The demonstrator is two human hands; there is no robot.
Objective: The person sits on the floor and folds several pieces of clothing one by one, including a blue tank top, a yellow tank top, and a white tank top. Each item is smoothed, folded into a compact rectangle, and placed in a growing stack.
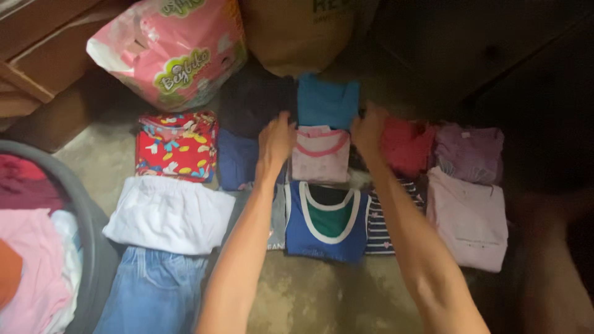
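My left hand [275, 141] and right hand [369, 128] are both down on the small pink folded top [320, 154], 1 at each upper corner. The fingers of both hands are curled over its top edge, pinching the cloth; how tight the grip is I cannot tell, since the fingertips are tucked behind the fabric. The top lies on the floor [309, 297] in the middle of the spread, just below the teal folded shirt [328, 102] and just above the blue tank top with white trim [327, 219].

Judging by how things lie, most of the folding looks done. Around my hands sit tidy folded pieces: a red cartoon-print garment [176, 145], a white folded piece [168, 213], light denim [154, 291], a dark navy piece [238, 158], a striped shirt [383, 226], a red item [407, 147], a mauve top [470, 151] and a pale pink shirt [468, 222]. The pink top seems to be the piece being set or squared in its row.

What looks left is in the grey basket [93, 247] at my left, where loose pink and white clothes [34, 266] are heaped unfolded. A pink plastic package [170, 52] and a brown bag [297, 34] stand beyond the rows.
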